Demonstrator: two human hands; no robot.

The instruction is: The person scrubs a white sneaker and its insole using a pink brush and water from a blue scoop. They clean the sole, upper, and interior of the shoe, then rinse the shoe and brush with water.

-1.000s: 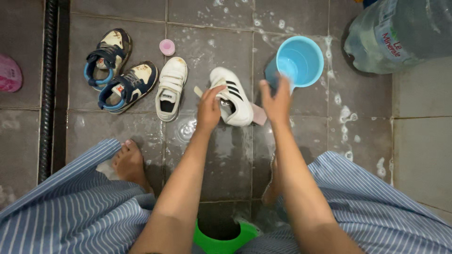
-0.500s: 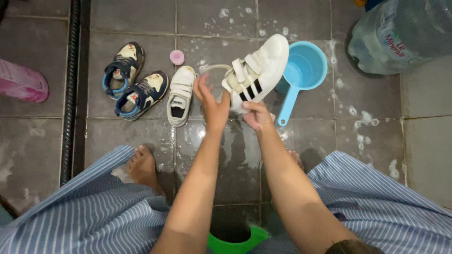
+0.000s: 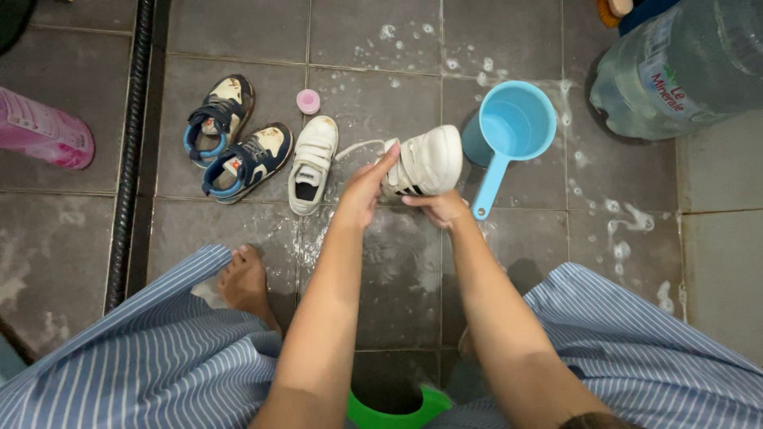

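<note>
Both forearms bare, no sleeves, no watch or rings visible on left hand (image 3: 364, 189) or right hand (image 3: 439, 208). Blue-and-white pinstriped garment (image 3: 151, 361) drapes over both knees, loose fabric, thin vertical stripes. Left foot (image 3: 245, 280) bare, pokes out from the hem.

We have lifted the white striped shoe (image 3: 425, 163) off the wet tiles and turned it, toe now pointing toward two o'clock. Our right hand (image 3: 439, 208) has left the blue dipper (image 3: 509, 131) and grips the shoe from below; our left hand (image 3: 366, 187) has shifted to its nine o'clock side.
</note>
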